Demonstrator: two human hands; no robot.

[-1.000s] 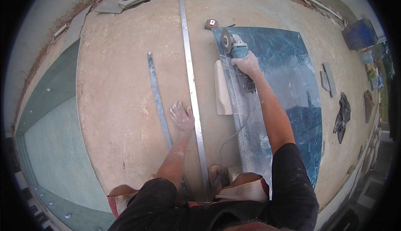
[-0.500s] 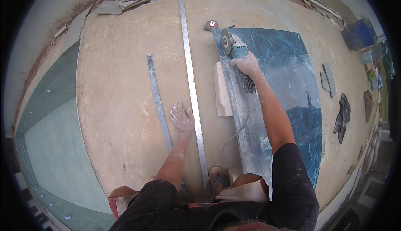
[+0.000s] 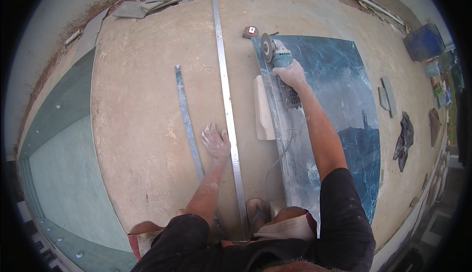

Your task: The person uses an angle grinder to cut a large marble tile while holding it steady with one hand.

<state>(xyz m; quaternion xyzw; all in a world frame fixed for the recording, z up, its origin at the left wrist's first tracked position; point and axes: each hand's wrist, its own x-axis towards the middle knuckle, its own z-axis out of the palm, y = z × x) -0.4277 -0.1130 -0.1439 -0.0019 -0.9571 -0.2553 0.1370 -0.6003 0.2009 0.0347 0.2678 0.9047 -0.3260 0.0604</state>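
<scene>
My right hand (image 3: pixel 291 75) is closed round the body of an angle grinder (image 3: pixel 282 58), whose disc lies over the far left corner of a blue marbled tile slab (image 3: pixel 334 80). Pale dust coats the slab's left part, and the grinder's cord trails back toward me. Over the floor, my left hand (image 3: pixel 216 143) has its fingers spread and is dusty. It sits between a narrow blue tile strip (image 3: pixel 183 105) and a long metal straightedge (image 3: pixel 225 85). Whether its palm presses on the floor I cannot tell. A pale block (image 3: pixel 264 109) lies along the slab's left edge.
A tape measure (image 3: pixel 250 31) rests by the slab's far corner. Broken tile pieces (image 3: pixel 147 5) lie at the far left. On the right are a black crumpled bag (image 3: pixel 403 141), grey offcuts (image 3: pixel 387 97) and a blue container (image 3: pixel 424 43). A green tiled basin (image 3: pixel 64 168) borders the left.
The whole view has shifted slightly, with the scene sitting a little lower. Both hands and the grinder keep nearly the same places over the floor and slab.
</scene>
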